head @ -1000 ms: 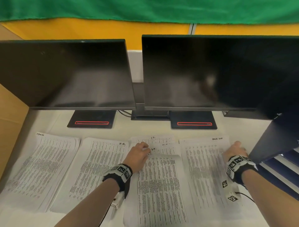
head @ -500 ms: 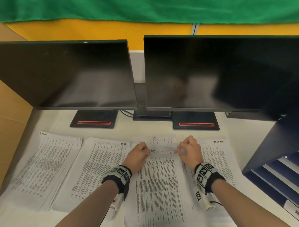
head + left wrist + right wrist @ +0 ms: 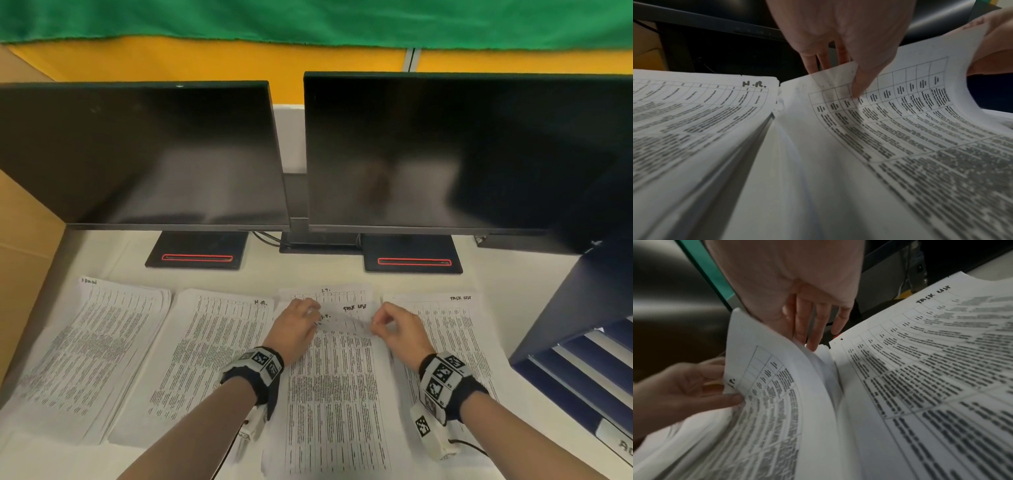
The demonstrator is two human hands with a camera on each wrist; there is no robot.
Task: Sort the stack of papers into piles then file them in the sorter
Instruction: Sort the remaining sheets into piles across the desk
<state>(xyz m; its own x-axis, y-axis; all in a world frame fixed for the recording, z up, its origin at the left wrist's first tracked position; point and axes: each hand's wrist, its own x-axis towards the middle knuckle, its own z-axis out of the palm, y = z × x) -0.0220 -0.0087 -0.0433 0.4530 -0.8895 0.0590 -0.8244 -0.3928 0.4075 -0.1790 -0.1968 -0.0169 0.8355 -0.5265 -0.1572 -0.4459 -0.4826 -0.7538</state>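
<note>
Left hand (image 3: 297, 329) and right hand (image 3: 397, 330) each pinch a far corner of the top sheet (image 3: 337, 387), bowed above the middle stack between the H.R. pile (image 3: 205, 356) and the task-list pile (image 3: 455, 342). Best peeled slowly, so only one sheet comes.

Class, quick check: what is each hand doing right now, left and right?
Left hand: pinches the top sheet of the middle pile at its far left corner.
Right hand: pinches the same sheet at its far right corner.
</note>
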